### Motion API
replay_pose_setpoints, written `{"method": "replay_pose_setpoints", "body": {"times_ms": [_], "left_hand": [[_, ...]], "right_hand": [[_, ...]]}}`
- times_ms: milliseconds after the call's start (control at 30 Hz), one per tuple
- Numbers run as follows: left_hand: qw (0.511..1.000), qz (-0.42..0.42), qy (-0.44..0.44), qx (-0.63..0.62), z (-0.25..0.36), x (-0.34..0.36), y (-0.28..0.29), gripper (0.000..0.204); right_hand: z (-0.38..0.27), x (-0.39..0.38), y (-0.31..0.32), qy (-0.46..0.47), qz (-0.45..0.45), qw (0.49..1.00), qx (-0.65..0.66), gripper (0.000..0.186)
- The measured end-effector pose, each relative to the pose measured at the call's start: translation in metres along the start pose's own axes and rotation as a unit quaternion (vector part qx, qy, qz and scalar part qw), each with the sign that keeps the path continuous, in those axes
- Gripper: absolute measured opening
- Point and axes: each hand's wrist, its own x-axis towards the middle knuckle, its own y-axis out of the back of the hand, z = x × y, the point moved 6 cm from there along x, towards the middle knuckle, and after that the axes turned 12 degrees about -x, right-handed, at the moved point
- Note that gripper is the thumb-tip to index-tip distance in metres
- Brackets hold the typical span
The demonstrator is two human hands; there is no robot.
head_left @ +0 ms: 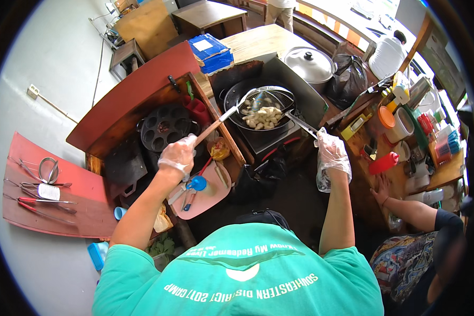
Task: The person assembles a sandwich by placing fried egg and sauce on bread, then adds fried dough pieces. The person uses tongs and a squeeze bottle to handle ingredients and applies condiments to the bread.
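Observation:
My left hand point(178, 154), in a clear plastic glove, grips the wooden handle of a wire skimmer point(271, 99). The skimmer's round mesh lies over the far side of a black wok point(236, 118). Pale, chunky food pieces point(263, 119) sit in the wok, some seen through the mesh. Closed round a long metal handle point(303, 125) is my right hand point(332, 150), also in a loose clear glove. That handle reaches into the wok's right side, where its working end is partly hidden, so I cannot tell which utensil it is.
Metal guards point(300, 79) stand around the wok. A round-cupped pan point(166, 128) lies left, above a pink tray point(216, 195) with small tools. Behind are a silver lid point(308, 64) and blue box point(210, 53). Another person's hand point(383, 189) rests by the right-hand shelf, near a red bottle point(383, 163).

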Motion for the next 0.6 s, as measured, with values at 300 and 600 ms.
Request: {"method": "replay_pose_setpoints", "body": {"times_ms": [300, 600], "left_hand": [[0.998, -0.016, -0.031, -0.058, -0.033, -0.022, -0.005, 0.065], [0.994, 0.024, -0.002, -0.102, -0.079, 0.049, -0.057, 0.062]], "right_hand": [[-0.020, 0.005, 0.022, -0.090, -0.125, 0.984, 0.092, 0.021], [-0.016, 0.008, -0.002, -0.299, -0.151, 0.909, 0.247, 0.055]]}}
